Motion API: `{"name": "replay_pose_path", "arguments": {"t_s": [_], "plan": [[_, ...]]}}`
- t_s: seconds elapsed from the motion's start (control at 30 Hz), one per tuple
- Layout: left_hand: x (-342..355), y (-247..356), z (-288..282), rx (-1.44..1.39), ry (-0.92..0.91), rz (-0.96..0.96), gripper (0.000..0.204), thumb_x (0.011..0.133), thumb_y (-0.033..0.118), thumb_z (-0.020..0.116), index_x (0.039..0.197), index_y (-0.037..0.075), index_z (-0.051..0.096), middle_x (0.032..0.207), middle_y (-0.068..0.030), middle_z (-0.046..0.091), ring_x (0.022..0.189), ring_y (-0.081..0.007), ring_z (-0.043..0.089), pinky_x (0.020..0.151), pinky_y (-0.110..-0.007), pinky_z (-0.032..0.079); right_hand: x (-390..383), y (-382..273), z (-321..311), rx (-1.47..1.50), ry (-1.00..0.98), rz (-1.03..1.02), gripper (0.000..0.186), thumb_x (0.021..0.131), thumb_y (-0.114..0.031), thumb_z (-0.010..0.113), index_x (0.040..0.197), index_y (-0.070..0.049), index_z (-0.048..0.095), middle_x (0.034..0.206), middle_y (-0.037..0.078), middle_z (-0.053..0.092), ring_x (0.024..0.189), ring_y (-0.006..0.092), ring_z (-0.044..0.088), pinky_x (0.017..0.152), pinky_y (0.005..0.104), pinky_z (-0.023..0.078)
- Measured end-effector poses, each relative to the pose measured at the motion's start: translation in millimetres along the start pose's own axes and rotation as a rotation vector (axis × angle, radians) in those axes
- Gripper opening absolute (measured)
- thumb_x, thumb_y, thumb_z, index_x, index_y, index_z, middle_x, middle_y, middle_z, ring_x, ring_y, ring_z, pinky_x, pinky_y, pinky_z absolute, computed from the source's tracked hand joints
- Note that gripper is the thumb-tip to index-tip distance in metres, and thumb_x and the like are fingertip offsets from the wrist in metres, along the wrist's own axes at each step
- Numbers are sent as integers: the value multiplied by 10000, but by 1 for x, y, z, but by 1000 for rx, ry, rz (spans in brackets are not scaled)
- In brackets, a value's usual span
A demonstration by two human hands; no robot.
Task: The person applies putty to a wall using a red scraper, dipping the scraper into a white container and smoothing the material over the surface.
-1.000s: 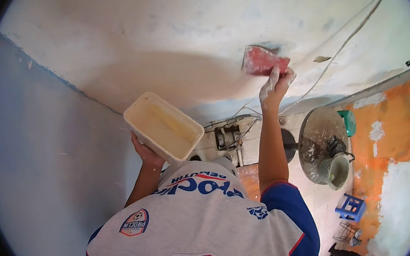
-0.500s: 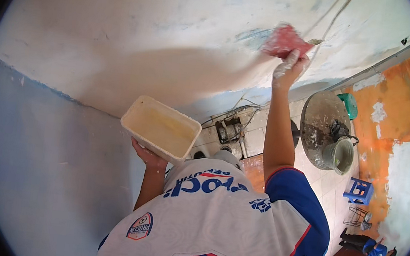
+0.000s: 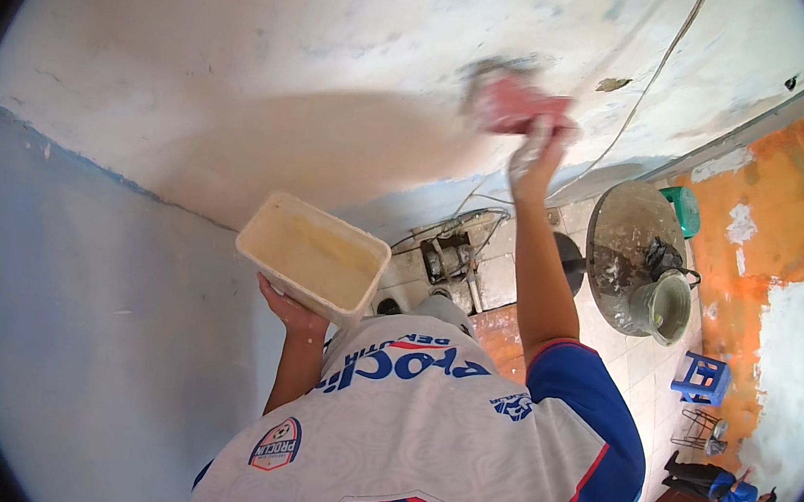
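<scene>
My right hand (image 3: 539, 158), dusted white, grips a red spreader (image 3: 517, 104) at the white wall (image 3: 277, 42), over a grey smudge; the spreader is blurred, so whether its whole edge touches the wall is unclear. A small chipped patch (image 3: 613, 84) and a thin cable (image 3: 661, 68) lie to its right. My left hand (image 3: 290, 306) holds a cream rectangular tub (image 3: 312, 251) from below, low in front of my torso. A thin, pale yellowish layer covers the tub's bottom.
Blue wall at left; orange, patchy wall (image 3: 769, 211) at right. Below are a dirty round table (image 3: 625, 225) with a bucket (image 3: 668, 308), a green stool (image 3: 683, 210), blue stool (image 3: 702, 378), pipes in a floor recess (image 3: 450, 261), and another person (image 3: 734, 497) by a brown table.
Since half a second ago my right hand and the red spreader have moved left and slightly down along the wall. My left hand and the tub have barely moved.
</scene>
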State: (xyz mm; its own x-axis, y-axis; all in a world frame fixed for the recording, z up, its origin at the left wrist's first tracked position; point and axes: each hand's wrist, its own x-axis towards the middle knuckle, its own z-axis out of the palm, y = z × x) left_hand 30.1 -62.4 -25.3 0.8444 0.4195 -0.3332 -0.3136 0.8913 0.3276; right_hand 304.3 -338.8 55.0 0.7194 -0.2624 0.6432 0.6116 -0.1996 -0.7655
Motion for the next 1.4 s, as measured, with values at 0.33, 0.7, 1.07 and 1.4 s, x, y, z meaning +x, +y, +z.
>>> {"name": "replay_pose_path", "arguments": {"t_s": [0.33,0.7,1.07,1.4], "plan": [[-9,6,-1,42,60,15,756,975,674,395,1543,174,394,1568,-78,412,1414,-321,420,1164,-505,365,10,-35,-32,-134,414,-32,265,1020,-128,603,1124,47,435,1065,167,581,802,209,638,639,303,576],[-6,12,-4,53,-5,38,757,981,670,393,1555,177,372,1578,-85,400,1413,-333,426,1164,-517,366,-32,-53,3,68,261,-13,212,1011,-65,593,1113,48,446,1186,259,661,910,250,722,735,344,618],[-6,7,-8,67,19,19,751,985,665,376,1554,175,375,1571,-81,412,1416,-328,424,1162,-503,370,35,-2,-8,304,-165,213,177,1020,-98,607,1161,7,588,986,81,689,823,154,688,726,286,564],[-12,5,-14,79,38,39,747,983,670,374,1543,175,390,1558,-75,426,1401,-323,440,1152,-493,381,12,9,-19,392,23,222,252,1046,-138,554,1237,26,541,891,54,640,720,111,557,656,265,467]]}}
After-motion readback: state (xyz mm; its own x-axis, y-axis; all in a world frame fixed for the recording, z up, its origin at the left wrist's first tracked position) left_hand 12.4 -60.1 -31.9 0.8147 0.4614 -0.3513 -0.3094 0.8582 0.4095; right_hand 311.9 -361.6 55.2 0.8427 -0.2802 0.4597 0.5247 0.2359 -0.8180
